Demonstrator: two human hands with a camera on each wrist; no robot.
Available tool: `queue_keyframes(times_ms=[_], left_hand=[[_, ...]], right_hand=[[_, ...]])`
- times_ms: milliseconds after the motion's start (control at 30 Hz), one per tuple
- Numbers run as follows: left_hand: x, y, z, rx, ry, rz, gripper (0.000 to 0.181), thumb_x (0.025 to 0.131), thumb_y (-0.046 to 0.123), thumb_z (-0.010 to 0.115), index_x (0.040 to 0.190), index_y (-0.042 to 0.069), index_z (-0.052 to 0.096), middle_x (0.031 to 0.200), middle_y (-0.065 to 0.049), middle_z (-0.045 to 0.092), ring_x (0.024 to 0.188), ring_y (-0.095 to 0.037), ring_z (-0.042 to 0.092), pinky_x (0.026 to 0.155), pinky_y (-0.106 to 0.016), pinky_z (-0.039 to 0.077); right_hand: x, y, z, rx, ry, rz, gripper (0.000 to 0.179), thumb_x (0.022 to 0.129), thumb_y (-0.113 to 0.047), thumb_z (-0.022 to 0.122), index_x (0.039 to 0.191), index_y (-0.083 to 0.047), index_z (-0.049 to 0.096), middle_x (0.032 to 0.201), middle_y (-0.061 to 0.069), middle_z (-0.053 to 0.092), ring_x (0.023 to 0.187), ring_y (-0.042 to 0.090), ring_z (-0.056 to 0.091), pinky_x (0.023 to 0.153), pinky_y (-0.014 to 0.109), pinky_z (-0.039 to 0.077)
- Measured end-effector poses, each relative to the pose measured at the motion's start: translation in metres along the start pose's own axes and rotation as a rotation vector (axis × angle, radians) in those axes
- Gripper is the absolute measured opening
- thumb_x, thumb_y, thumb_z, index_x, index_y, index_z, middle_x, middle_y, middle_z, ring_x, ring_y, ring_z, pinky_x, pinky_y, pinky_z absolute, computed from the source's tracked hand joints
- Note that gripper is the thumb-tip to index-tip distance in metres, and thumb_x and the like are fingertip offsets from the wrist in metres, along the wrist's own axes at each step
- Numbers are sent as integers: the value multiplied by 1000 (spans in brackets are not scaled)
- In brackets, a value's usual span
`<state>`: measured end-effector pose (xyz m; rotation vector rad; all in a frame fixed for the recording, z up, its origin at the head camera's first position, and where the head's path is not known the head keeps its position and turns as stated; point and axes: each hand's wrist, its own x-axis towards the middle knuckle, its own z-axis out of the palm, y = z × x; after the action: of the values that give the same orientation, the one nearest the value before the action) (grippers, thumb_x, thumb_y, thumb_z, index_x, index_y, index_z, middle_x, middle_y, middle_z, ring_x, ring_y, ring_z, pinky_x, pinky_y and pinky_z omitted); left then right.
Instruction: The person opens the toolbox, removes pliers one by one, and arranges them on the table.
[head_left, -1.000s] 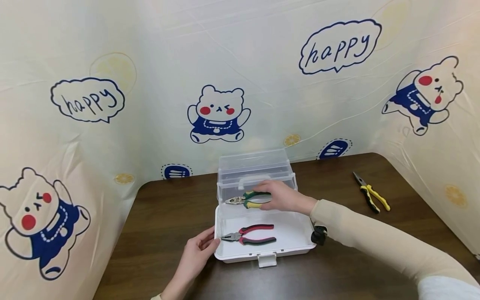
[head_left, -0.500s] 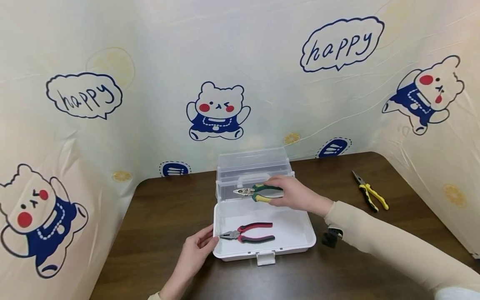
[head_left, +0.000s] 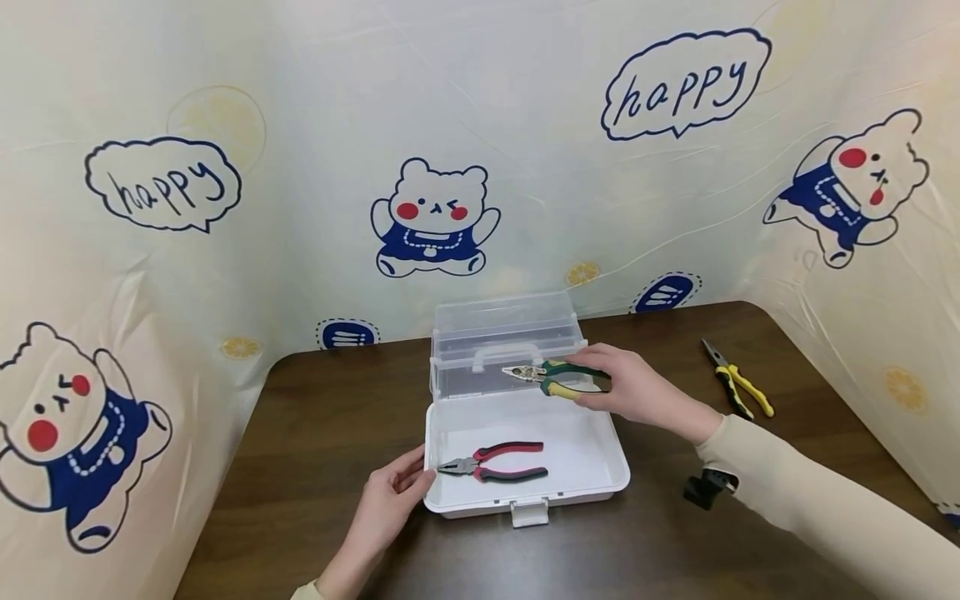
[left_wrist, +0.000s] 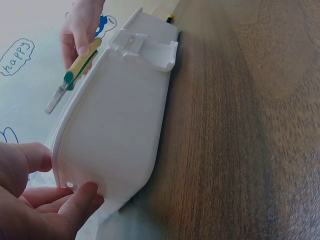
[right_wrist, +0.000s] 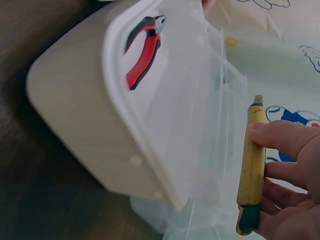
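A white toolbox point(head_left: 577, 442) stands with its clear lid point(head_left: 502, 321) swung up at the back. Inside, near its left front, lie red-and-black pliers point(head_left: 513, 450), jaws toward the left. My left hand point(head_left: 386, 500) grips the box's left wall, thumb at the rim; in the left wrist view its fingers point(left_wrist: 82, 202) bend around the corner. Above the box's back right, my right hand point(head_left: 637, 387) holds green-and-yellow combination pliers point(head_left: 558, 387) by the handles, jaws pointing left. The right wrist view shows its thumb on the yellow handle point(right_wrist: 251, 165).
Yellow-and-black long-nose pliers point(head_left: 738, 383) lie on the brown wooden table point(head_left: 315, 433) to the right of the box. A white latch point(head_left: 529, 512) juts from the box's front. A printed curtain point(head_left: 315, 208) hangs close behind the table and along its sides.
My right hand has moved right and slightly back, carrying the green-and-yellow pliers from over the box's left part to its right. The left hand keeps its place on the box.
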<state>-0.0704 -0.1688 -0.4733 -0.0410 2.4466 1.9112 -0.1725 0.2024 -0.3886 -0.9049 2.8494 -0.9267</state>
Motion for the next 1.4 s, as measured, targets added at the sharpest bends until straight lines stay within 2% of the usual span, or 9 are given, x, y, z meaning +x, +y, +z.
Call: queue_keyframes(times_ms=[267,500,933,1167,1400], left_hand=[[1,2,-2,0,-11,13,42,96,0,71,136,-11,62,129,-28,68,114,-36,70,86,-21,56],[2,2,-1,6,-12,2,43,96,0,71,137,-10,62,130,-27,68,113,-34,71,86,-20,55],[2,5,-1,14,-9,-7,42,96,0,71,136,-8,63,128,-26,69,112,-33,71,85,-18,55],[1,4,-1,-2,-9,-4,42,96,-1,71,136,-10,62,128,-27,69,115,-35,70,85,-19,55],[1,0,-1,-3,-5,-13,42,96,-2,71,136,-9,63,129,-27,68,115,-36,70,85,-18,55]], right_hand=[[-24,14,-10,-41,42,72,54,86,-15,86,135,-2,68,129,18,67,111,34,67,89,50,60],[-44,24,-18,-13,80,155,52,86,-18,87,133,-3,69,129,19,66,104,33,67,84,50,61],[-75,50,-30,-48,173,281,58,89,-24,84,137,1,64,136,27,62,116,46,62,94,64,52],[-82,68,-24,-47,193,350,58,89,-25,84,135,6,65,130,30,65,112,45,63,90,59,53],[-83,94,-7,-11,165,497,64,92,-32,80,138,9,60,132,33,63,112,45,61,92,62,52]])
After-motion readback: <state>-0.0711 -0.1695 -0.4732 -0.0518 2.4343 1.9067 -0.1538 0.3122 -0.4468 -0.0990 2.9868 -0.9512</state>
